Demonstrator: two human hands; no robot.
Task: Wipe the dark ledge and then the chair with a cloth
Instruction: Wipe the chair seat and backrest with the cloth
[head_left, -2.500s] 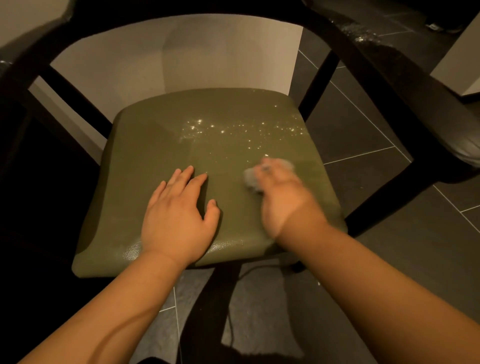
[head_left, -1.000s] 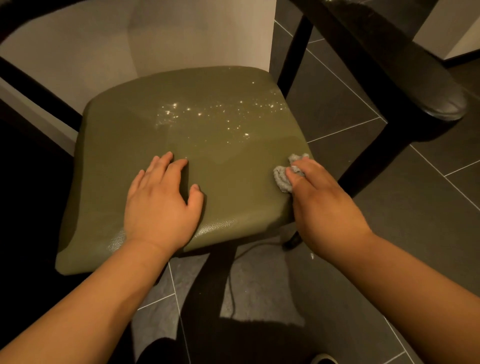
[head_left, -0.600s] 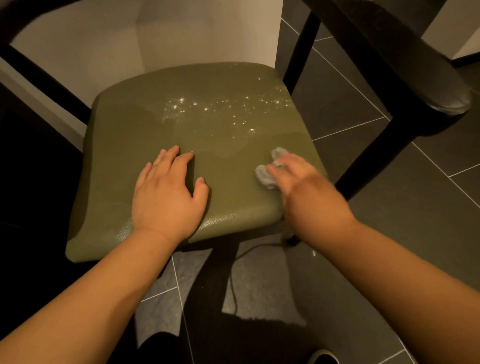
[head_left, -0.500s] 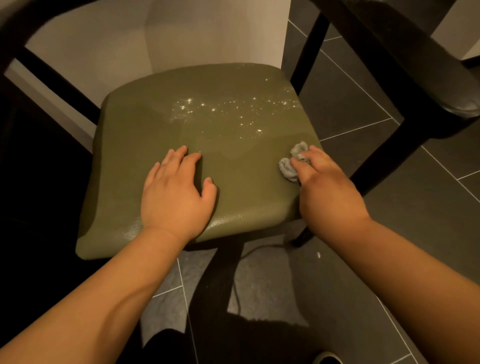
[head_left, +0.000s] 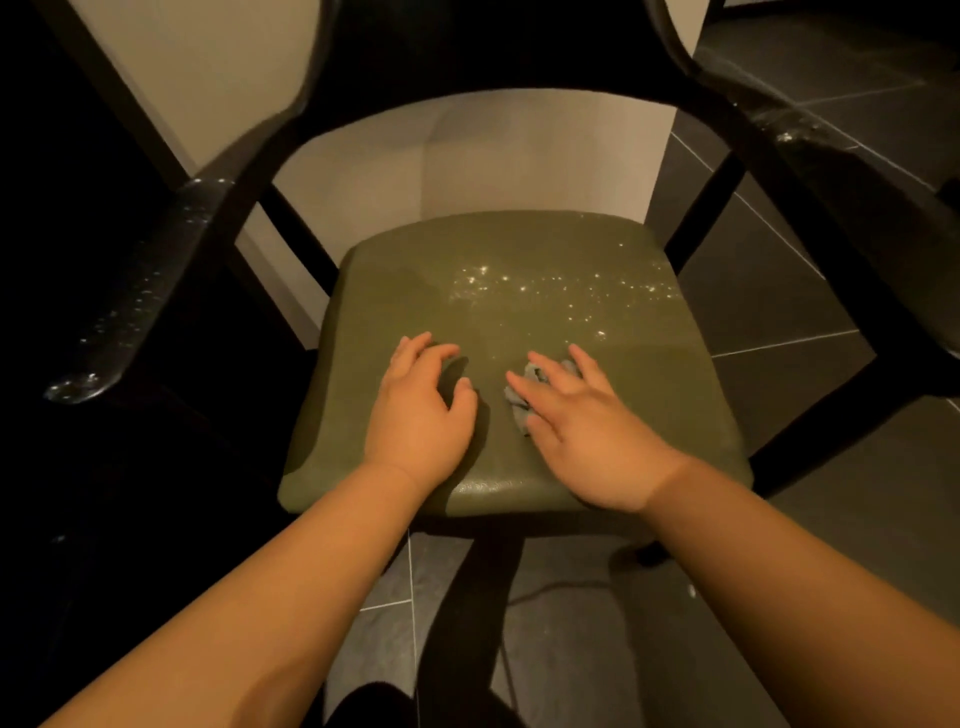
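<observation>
One chair, green seat and two dark armrests, stands on a tiled floor. Two hands lie on the front of the seat. The left hand rests there with fingers loosely arched, holding nothing. The right hand presses one grey cloth flat with spread, straight fingers. Most of the cloth is hidden beneath them. Shiny specks dot the seat's rear. The chair back is cut off at the top.

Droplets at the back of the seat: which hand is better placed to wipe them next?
Right. The right hand presses the cloth on the seat, just in front of the droplets; the left hand rests there without any cloth.
</observation>
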